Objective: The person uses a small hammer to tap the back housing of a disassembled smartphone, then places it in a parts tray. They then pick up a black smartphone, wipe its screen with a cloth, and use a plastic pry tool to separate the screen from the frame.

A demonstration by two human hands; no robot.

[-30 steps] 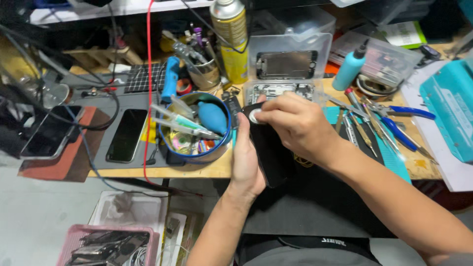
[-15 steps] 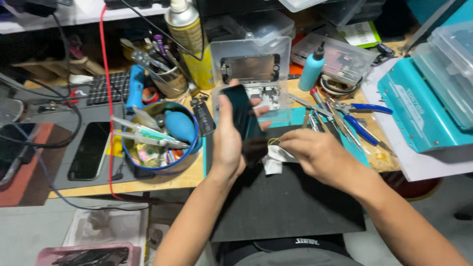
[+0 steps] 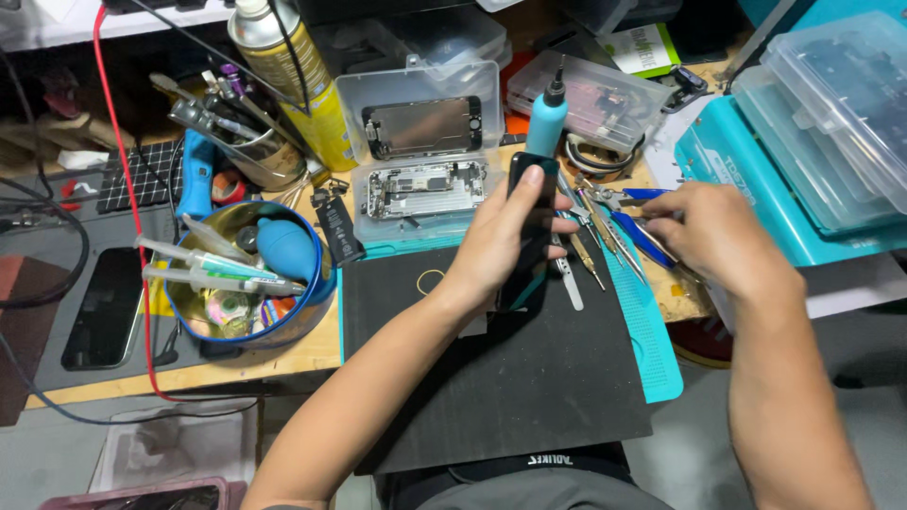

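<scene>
My left hand [image 3: 499,241] grips a black phone [image 3: 530,203] upright over the black work mat [image 3: 510,378]. My right hand [image 3: 718,236] hovers over a row of hand tools [image 3: 605,241] with blue handles on the teal mat [image 3: 652,331], fingers curled among them; whether it holds one is hidden. A small yellow ring [image 3: 431,280] lies on the black mat near my left wrist.
A clear case [image 3: 420,142] with phone parts stands behind the mat, beside a teal bottle [image 3: 546,118]. A blue bowl [image 3: 248,283] of syringes and a blower sits left, near a spray can [image 3: 288,76] and another phone [image 3: 104,307]. Teal and clear boxes [image 3: 812,142] sit right.
My view shifted left and down. My right hand left the spot in front of the phone and moved right to the tools. My left hand keeps holding the phone upright.
</scene>
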